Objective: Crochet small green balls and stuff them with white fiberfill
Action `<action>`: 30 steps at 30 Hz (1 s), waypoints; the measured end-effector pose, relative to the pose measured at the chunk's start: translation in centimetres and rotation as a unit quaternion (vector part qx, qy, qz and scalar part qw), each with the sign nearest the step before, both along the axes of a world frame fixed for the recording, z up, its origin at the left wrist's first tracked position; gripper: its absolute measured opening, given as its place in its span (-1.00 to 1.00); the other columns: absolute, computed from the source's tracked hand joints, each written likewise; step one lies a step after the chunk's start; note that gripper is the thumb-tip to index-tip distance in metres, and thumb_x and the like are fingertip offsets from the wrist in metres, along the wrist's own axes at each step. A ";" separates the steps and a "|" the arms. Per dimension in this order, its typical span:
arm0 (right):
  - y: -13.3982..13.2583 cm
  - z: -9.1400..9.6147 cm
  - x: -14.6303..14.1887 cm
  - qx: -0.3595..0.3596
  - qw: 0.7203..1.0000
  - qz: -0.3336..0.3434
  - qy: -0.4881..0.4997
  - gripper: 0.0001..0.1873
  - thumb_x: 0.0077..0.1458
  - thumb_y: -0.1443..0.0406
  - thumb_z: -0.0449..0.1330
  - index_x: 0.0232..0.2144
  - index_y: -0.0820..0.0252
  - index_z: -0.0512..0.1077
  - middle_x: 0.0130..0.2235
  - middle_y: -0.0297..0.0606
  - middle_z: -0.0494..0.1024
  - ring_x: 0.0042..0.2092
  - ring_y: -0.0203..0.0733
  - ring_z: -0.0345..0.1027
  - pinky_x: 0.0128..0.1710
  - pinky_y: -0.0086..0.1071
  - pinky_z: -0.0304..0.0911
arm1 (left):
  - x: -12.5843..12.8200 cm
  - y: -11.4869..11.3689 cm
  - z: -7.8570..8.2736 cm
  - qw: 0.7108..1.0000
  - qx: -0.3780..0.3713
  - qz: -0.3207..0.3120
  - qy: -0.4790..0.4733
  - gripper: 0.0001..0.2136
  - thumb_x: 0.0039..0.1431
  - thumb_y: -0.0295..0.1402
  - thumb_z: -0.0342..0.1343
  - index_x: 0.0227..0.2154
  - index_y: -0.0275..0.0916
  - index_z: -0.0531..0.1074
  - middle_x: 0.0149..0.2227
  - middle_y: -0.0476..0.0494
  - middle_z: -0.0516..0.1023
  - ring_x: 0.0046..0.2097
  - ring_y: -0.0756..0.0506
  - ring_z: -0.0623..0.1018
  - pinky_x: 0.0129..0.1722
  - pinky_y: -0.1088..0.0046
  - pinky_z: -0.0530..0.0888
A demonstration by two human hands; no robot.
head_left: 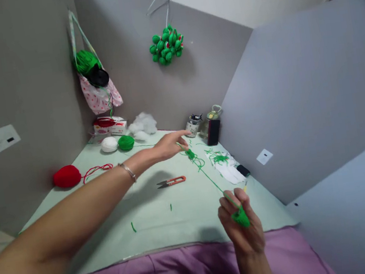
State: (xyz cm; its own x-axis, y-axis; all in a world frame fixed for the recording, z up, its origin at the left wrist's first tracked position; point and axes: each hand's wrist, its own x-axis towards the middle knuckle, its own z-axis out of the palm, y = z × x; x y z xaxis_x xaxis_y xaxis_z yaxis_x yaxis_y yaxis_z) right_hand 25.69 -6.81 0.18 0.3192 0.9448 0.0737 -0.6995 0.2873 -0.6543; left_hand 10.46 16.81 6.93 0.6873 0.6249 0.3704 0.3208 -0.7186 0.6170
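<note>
Arm stretched in from lower left; the left hand [169,146] sits at centre of frame. Its thumb and fingertips are pinched on a thin green yarn strand [210,179], with the other fingers extended. The strand runs taut, down and to the right, to the right hand [243,233] at lower centre-right. That hand is closed around a small green crocheted piece [241,218], clamped between thumb and fingers and held up over the near table edge. A small tangle of green yarn sits on the strand just below the left fingertips.

Orange-handled thread snips [172,182] lie flat on the pale green table top [153,214], below the left hand and apart from both hands. A red yarn ball [66,176] is at left. A white yarn ball [109,144] and a green yarn ball [126,142] lie side by side at upper centre-left. A cluster of green crocheted pieces [166,45] hangs on the grey wall, top centre. Purple cloth [175,271] runs along the bottom edge.
</note>
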 end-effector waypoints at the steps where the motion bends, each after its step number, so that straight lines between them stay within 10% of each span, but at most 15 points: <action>1: -0.2 -0.3 0.5 -0.007 1.000 -0.011 0.000 -0.63 -0.10 0.18 0.56 -0.51 0.10 0.42 -0.53 -0.50 0.18 -0.54 -0.43 -0.10 -0.58 -0.61 0.13 | -0.2 0.1 0.3 0.999 -0.002 -0.025 0.029 -0.34 0.04 -0.43 0.31 0.26 -0.15 0.39 0.07 -0.22 0.65 -0.02 -0.19 0.61 -0.07 0.36 0.48; 4: -0.7 -1.5 2.1 -0.030 0.999 -0.038 0.001 -0.61 -0.10 0.19 0.56 -0.51 0.10 0.40 -0.51 -0.50 0.19 -0.53 -0.42 -0.05 -0.58 -0.60 0.14 | -3.8 -0.5 0.9 0.993 -0.008 -0.051 0.105 -0.13 -0.17 -0.47 0.42 0.31 -0.10 0.34 0.33 -0.28 0.45 0.27 -0.30 0.44 0.15 0.28 0.38; 8: -0.5 -3.2 3.5 -0.073 0.996 -0.045 0.008 -0.60 -0.14 0.19 0.58 -0.49 0.09 0.40 -0.49 -0.49 0.24 -0.50 -0.41 0.07 -0.55 -0.59 0.20 | -11.5 -3.9 0.2 0.981 -0.025 -0.054 0.185 -0.61 0.03 -0.36 0.36 -0.03 -0.10 0.59 0.12 -0.16 0.60 0.18 -0.28 0.50 0.17 0.26 0.35; 14: 1.1 -4.6 3.1 -0.100 0.994 -0.050 0.010 -0.55 -0.25 0.17 0.62 -0.48 0.09 0.41 -0.47 -0.47 0.31 -0.45 -0.39 0.20 -0.51 -0.57 0.26 | -17.1 -9.5 -6.9 0.981 -0.076 -0.063 0.167 -0.91 0.16 -0.37 0.31 -0.27 -0.10 0.60 0.05 -0.11 0.60 0.18 -0.23 0.49 0.18 0.29 0.38; 21: 1.7 -5.3 2.3 -0.094 0.995 -0.027 -0.029 -0.62 -0.16 0.12 0.57 -0.43 0.06 0.46 -0.46 -0.46 0.36 -0.43 -0.37 0.23 -0.45 -0.54 0.28 | -13.4 -11.0 -8.9 0.992 -0.042 -0.019 0.114 -0.84 0.37 -0.44 0.00 -0.26 -0.16 0.47 -0.11 -0.17 0.58 0.12 -0.22 0.48 0.15 0.20 0.39; 30: 1.5 -5.6 1.8 -0.089 0.992 -0.011 -0.083 -0.62 -0.08 0.05 0.52 -0.43 0.10 0.46 -0.44 -0.42 0.40 -0.42 -0.33 0.24 -0.44 -0.48 0.28 | -5.6 -8.2 -10.4 0.985 0.034 -0.119 0.121 -0.80 0.16 -0.57 0.16 -0.50 -0.16 0.48 -0.45 -0.04 0.53 -0.24 -0.15 0.50 0.10 0.18 0.33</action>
State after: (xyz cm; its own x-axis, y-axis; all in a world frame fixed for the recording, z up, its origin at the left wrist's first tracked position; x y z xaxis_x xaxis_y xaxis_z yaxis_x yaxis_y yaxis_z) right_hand 27.50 -5.26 -5.41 0.3373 0.9405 -0.0412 -0.5727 0.1703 -0.8019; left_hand 4.88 8.63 -3.49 0.8848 0.4139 0.2140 0.2689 -0.8287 0.4909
